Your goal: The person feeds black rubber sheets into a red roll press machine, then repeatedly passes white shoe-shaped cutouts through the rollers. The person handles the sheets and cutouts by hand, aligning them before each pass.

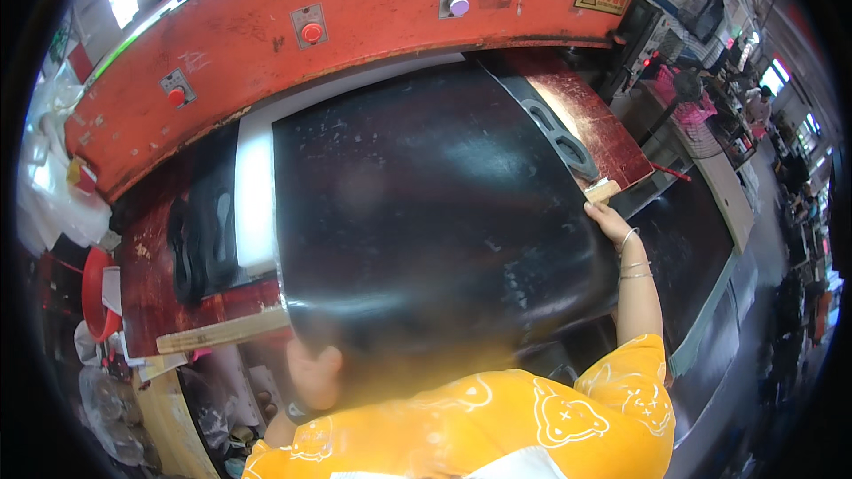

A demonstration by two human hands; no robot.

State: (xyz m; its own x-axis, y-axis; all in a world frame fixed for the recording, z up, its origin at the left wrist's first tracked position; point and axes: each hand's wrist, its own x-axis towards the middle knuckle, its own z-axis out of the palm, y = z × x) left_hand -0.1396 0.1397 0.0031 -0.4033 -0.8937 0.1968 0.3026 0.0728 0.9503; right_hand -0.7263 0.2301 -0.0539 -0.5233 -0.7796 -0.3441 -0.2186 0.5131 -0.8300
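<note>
A large glossy black sheet (417,186) lies over a white board (257,195) on the press bed, its near part curving down toward my body. My right hand (611,223) grips the sheet's right edge, beside the end of a wooden strip (602,191). At the near left corner, my left hand (315,372) is closed at the sheet's edge, with some fingers hidden. Black looped flat pieces (213,235) lie left of the board. A grey-black piece with oval holes (564,137) rests along the sheet's right edge.
An orange-red machine beam (373,9) with push buttons spans the far side. A wooden rail (222,330) edges the dark red bed at near left. A red basin (99,293) and plastic bags (67,186) are left; a fan (690,89) and a dark side table (683,257) stand right.
</note>
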